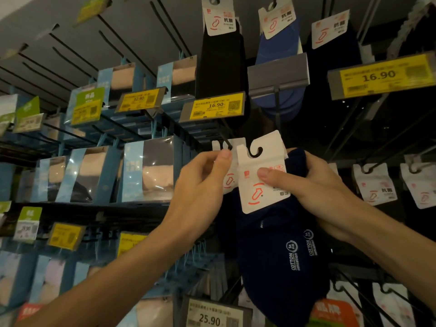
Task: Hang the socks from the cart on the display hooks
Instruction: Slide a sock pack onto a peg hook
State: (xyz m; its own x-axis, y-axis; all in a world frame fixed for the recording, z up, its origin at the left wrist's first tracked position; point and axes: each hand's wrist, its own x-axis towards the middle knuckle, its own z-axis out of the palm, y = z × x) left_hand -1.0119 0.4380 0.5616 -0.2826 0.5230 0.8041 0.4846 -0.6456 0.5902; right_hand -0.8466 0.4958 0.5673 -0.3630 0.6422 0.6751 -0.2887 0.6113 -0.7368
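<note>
The navy sock pair (283, 267), a soft knit with white printed lettering (the word COTTON is legible), is gripped by the right hand (313, 185). The thumb is pressed flat on the white card header (259, 194) and the fingers are curled behind the fabric. The header is stiff, matte and round-cornered, with a J-shaped slot cut at its 12 o'clock edge. At 10 o'clock of the header, a rear card (227, 182) is pinched by the left hand (200, 185), at the upturned tip of the thin black wire display hook (226, 140). The slot is held just beside that tip, not on it. A yellow price label (215, 106) overhangs at 12 o'clock. Glossy blue boxes (151, 168) crowd 9 o'clock.
</note>
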